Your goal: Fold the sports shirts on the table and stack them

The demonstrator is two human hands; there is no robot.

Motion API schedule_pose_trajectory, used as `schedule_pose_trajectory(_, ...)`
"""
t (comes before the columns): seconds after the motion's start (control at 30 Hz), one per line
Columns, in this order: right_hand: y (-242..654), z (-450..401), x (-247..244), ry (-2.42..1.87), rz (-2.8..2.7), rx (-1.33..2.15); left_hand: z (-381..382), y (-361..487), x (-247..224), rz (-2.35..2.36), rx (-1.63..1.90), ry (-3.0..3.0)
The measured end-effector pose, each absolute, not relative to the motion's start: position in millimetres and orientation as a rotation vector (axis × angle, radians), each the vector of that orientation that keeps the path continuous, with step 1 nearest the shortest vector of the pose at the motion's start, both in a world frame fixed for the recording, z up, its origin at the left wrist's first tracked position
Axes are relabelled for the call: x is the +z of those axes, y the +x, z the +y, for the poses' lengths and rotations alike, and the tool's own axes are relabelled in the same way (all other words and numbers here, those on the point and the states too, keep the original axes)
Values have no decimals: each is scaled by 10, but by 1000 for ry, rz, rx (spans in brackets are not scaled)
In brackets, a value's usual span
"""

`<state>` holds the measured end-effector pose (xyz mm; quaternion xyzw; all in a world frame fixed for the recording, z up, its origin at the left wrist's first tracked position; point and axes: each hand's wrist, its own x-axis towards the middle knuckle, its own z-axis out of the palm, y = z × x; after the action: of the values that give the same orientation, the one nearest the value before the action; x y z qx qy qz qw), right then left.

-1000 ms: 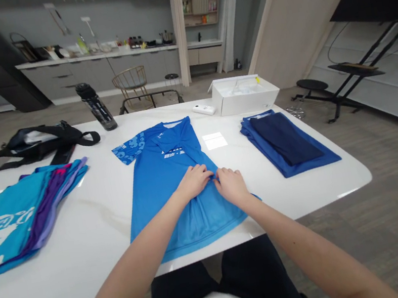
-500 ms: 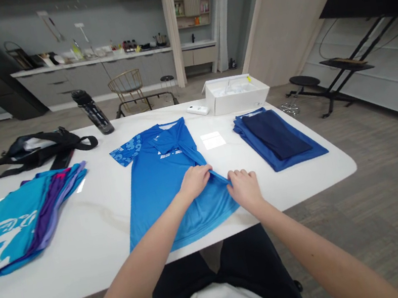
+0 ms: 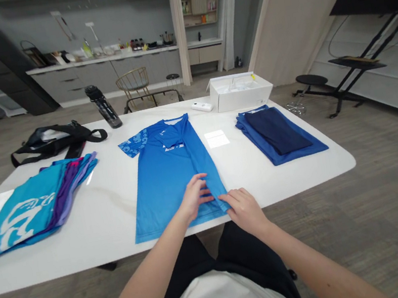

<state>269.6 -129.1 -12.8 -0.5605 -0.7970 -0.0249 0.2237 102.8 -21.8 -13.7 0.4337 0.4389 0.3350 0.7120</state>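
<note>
A blue T-shirt (image 3: pixel 165 186) lies on the white table in front of me, its right side folded inward in a long strip. The left sleeve, patterned in lighter blue, sticks out to the side, and white print shows at the chest. My left hand (image 3: pixel 195 198) rests on the lower part of the shirt, fingers apart, beside the folded strip. At the bottom right corner, my right hand (image 3: pixel 243 207) pinches the shirt's folded edge near the hem. The other sleeve is hidden under the fold.
Folded dark and blue clothes (image 3: pixel 277 135) lie to the right, a white box (image 3: pixel 241 92) and white remote (image 3: pixel 202 107) behind. Left are teal and purple clothes (image 3: pixel 35 206), a black bag (image 3: pixel 57 140) and a dark bottle (image 3: pixel 104 107). The table (image 3: pixel 114 194) ends just before my body.
The shirt's right side has come down from a lifted, bunched fold into a flatter strip. My left hand has let go of the edge and opened; both hands are lower.
</note>
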Motion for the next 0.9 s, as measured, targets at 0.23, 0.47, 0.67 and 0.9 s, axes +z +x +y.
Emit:
schedule_pose_trajectory(0.23, 2555, -1364, -226, -1595, -2170, 9, -782, 794, -284, 929, 762, 1387)
schedule_pose_trajectory(0.47, 2545, -1564, -296, -1942, -1938, -65, -883, 678, -327, 902, 950, 2137)
schedule_pose_trajectory(0.67, 2582, -1653, -370, -1890, -1885, -98, -828, 575, -154, 954, 965, 2493)
schedule_pose_trajectory(0.9, 2591, -1647, -320, -1706, -1956, -104, -872, 235, -50, 943, 820, 2818)
